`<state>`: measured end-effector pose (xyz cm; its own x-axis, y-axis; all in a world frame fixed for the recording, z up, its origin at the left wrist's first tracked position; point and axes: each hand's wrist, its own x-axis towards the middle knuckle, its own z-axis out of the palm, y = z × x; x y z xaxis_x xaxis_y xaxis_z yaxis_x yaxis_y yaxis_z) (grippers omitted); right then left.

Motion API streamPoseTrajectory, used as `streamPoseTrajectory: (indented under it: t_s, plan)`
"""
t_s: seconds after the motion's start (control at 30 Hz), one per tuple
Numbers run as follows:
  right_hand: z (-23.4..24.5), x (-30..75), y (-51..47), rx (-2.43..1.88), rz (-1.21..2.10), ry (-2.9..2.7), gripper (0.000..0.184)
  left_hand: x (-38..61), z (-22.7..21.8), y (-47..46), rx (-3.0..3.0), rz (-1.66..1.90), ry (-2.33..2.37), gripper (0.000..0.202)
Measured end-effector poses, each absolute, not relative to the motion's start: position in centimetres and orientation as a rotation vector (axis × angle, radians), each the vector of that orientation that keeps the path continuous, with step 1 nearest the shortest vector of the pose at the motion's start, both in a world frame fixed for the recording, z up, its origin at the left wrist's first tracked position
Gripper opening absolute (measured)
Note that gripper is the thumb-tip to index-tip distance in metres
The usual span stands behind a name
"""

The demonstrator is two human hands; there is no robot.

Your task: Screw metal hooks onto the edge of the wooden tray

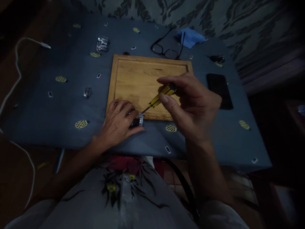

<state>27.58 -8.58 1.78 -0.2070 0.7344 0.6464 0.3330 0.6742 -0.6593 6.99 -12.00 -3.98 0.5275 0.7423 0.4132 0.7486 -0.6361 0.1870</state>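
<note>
My right hand [193, 103] pinches a small screwdriver [158, 98] by its yellow and black handle, between thumb and fingertips. The thin shaft slants down to the left, its tip at a silver metal part [141, 119]. That part sits at the end of a small black piece [135, 123]; its exact kind is unclear. My left hand [120, 121] steadies this piece against the near edge of a wooden board [143, 76], fingers over it and thumb along its near side. The fingers hide much of the piece.
On the blue tablecloth [78, 108] lie silver metal pieces [102, 44] and a smaller one [87, 92] to the left. Eyeglasses [166, 52], a blue cloth [190, 37] and a small black object [217, 58] are at the back. A black phone [219, 91] lies right; a white cable [17, 70] hangs left.
</note>
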Motion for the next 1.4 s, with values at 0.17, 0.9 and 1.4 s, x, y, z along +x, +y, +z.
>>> streamPoseTrajectory:
  t_s: [0.17, 0.9, 1.4]
  plan:
    - [1.8, 27.2, -8.6, -0.858, 0.458, -1.748, 0.02, 7.0, -4.0, -11.9, -2.72, -0.732, -1.314, 0.047]
    - [1.2, 26.9, -9.3, -0.908, 0.694, -1.621, 0.017, 7.0, -3.9, -11.9, -2.722, -0.748, -1.292, 0.046]
    - [1.4, 27.3, -9.3, -0.874, 0.732, -1.653, 0.014, 6.9, -3.9, -11.9, -2.75, -0.772, -1.328, 0.045]
